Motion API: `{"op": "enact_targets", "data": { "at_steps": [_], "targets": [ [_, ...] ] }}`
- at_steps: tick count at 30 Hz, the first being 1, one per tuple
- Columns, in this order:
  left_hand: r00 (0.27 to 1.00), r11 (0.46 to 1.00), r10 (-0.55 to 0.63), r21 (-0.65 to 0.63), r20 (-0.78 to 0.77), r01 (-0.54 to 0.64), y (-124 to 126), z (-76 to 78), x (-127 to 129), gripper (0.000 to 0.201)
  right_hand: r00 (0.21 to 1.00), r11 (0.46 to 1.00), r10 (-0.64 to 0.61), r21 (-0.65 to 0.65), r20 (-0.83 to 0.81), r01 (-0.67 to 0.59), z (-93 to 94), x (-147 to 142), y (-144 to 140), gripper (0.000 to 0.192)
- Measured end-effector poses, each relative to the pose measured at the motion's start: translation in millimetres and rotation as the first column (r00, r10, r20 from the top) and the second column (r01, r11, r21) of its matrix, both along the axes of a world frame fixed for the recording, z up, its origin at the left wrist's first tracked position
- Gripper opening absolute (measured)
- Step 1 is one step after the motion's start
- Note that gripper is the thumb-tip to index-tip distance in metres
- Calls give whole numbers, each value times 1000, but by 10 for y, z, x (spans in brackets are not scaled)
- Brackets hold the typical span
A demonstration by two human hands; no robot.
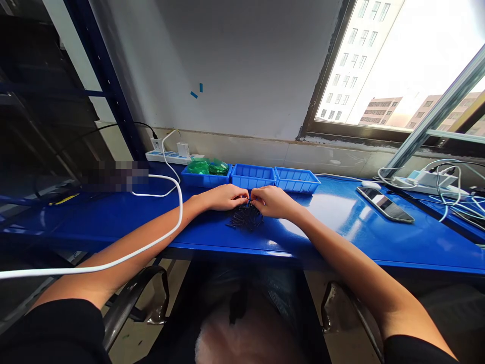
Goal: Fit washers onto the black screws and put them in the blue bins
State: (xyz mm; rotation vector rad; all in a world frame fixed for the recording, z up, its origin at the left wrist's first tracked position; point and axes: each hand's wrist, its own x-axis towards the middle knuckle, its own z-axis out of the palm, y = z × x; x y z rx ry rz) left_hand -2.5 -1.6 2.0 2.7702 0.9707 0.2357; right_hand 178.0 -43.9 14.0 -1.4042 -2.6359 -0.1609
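A white cable (166, 237) lies across the left arm and runs up to a white power strip (170, 156) by the wall. The left hand (223, 197) rests on the blue bench (341, 222). Its fingers (240, 194) are curled in tight and pinch something tiny and dark; it is too small to tell what it is. Right below the fingers of both hands sits a little pile of small dark parts (246, 218) on the bench. The right hand (275, 202) meets the left one, fingertip to fingertip, and its fingers (257, 197) are pinched narrow on the same tiny piece.

Just behind the fingers stand three blue trays in a row. The left tray (206, 177) holds green plastic bits (208, 166). The middle tray (253, 176) and the right tray (297, 180) sit next to it, side by side. Far off to the right of the fingers lies a phone (384, 204), and past it are more white cables (450, 192).
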Motion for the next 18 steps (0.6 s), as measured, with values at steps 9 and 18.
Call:
{"op": "enact_targets", "data": {
  "at_steps": [9, 18],
  "targets": [
    [999, 999, -30, -19, 11, 30, 18, -24, 1, 27, 997, 997, 71, 16, -20, -71, -17, 46, 36, 19],
    [998, 999, -44, -27, 36, 45, 7, -21, 2, 31, 995, 993, 95, 82, -44, -91, -58, 70, 79, 22]
  ]
}}
